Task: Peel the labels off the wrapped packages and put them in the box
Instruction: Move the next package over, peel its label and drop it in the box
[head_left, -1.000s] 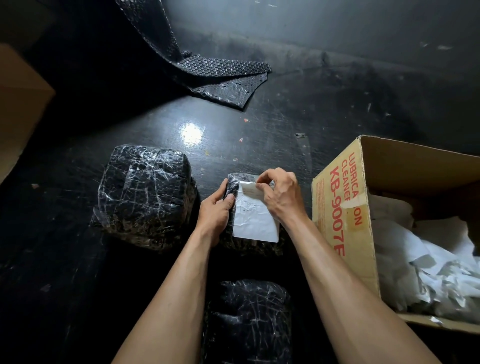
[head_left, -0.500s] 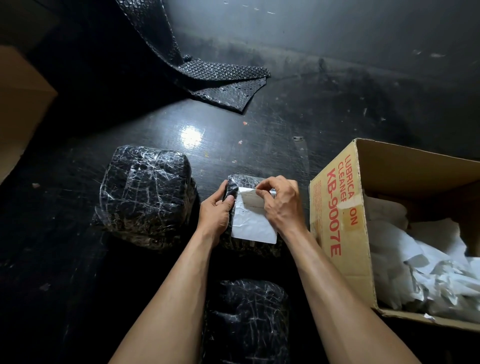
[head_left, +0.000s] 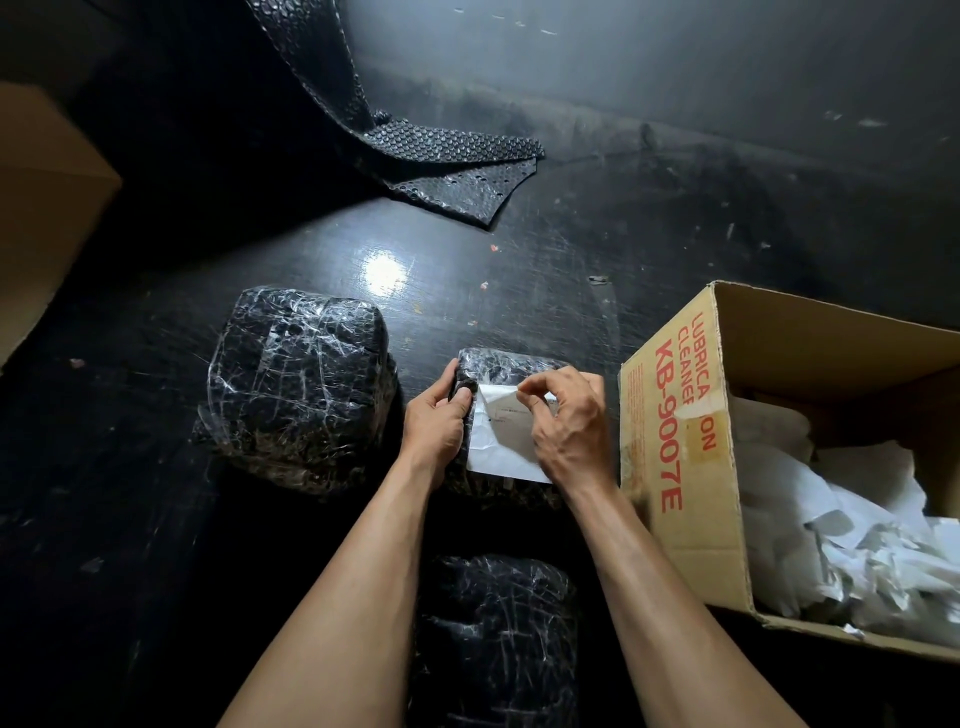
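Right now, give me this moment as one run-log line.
step: peeling label | left hand: steadying middle package | right hand: pinching label's top edge | box: open, right, holds white scraps

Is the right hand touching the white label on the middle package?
Touching. In the head view the right hand pinches the white label's lifted top edge between thumb and fingertips.

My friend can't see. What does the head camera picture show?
The right hand peels a white paper label off a small black plastic-wrapped package that the left hand steadies. An open brown cardboard box of white paper scraps sits to the right.
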